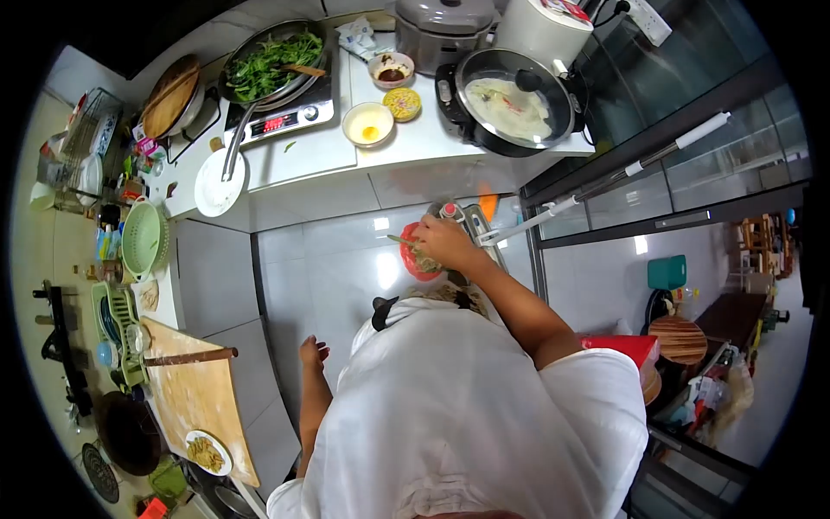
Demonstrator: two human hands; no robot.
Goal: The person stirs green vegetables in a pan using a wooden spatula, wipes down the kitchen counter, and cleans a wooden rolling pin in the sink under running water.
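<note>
My right hand [443, 241] reaches down over a red container [419, 263], a bag or a basin, low above the floor. Its fingers are bent together beside pale green scraps [425, 259]; what exactly they grip is too small to make out. A thin green strip sticks out to the left of the fingers. Down at my left side, my left hand [314, 352] hangs with nothing in it, its fingers loosely curled and apart.
Along the far counter stand a pan of green leaves [272, 65] on an induction cooker, small bowls, and a lidded electric pan [519, 99]. At left lies a floured board [203, 394] with a rolling pin [192, 356]. A pole [605, 177] slants at right.
</note>
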